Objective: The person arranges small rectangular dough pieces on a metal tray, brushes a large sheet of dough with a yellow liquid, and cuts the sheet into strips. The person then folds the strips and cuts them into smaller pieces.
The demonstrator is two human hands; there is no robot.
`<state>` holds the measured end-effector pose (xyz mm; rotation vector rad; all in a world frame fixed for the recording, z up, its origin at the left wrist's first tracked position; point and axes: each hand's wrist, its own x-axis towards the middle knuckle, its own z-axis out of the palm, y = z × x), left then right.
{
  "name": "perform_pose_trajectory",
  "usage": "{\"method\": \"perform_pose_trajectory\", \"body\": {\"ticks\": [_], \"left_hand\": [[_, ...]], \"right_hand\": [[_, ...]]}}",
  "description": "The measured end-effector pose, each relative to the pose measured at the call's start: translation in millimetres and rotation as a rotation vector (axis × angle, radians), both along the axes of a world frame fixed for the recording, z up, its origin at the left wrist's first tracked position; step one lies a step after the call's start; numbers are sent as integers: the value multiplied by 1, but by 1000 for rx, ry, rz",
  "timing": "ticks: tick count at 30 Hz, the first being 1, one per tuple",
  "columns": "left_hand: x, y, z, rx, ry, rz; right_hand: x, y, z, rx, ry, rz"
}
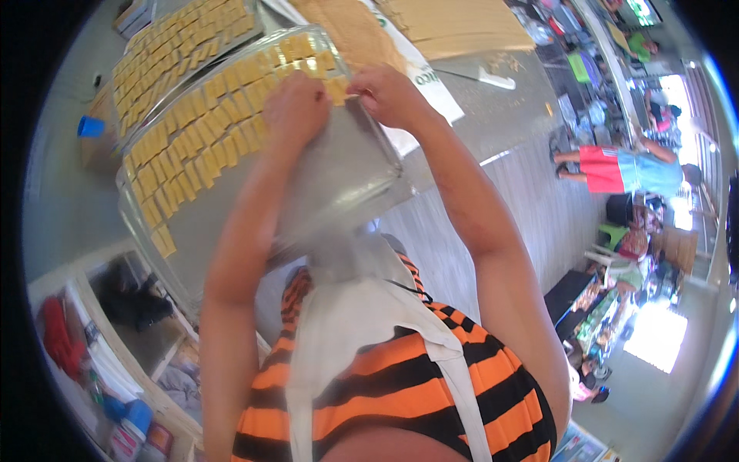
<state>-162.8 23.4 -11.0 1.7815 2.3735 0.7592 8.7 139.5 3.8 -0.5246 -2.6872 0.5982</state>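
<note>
Tray (pixel 339 165), stiff metal, probably slippery: I am pinching its far edge with left hand (pixel 296 108) and right hand (pixel 389 92).

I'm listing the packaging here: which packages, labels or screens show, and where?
White sheet or bag with green print: on the counter just past the right hand, partly hidden.
Flat brown cardboard: top centre, lying on the counter.
Bottle with a blue cap: lower left shelf, white with a red label.
</note>
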Motion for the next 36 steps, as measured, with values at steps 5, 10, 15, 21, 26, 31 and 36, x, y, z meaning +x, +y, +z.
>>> {"method": "perform_pose_trajectory", "body": {"ticks": [5,10,15,21,26,31,36], "left_hand": [[-3,-12,4,116,-22,-1],[31,-26,25,138,-303,18],[117,-13,28,172,-434,-105],[193,-1,14,27,-534,-163],[212,-5,10,36,-983,20],[187,-21,19,65,-1029,36],[158,-65,36,179,-1214,140]], "right_hand": [[89,40,10,-95,122,-201],[206,51,-30,-165,-309,-303],[230,30,-81,-230,-380,-196],[226,30,-67,-755,-128,-322],[201,15,-23,-1307,367,-136],[155,-9,6,-1282,371,-105],[109,-50,19,-1104,404,-106]]}}
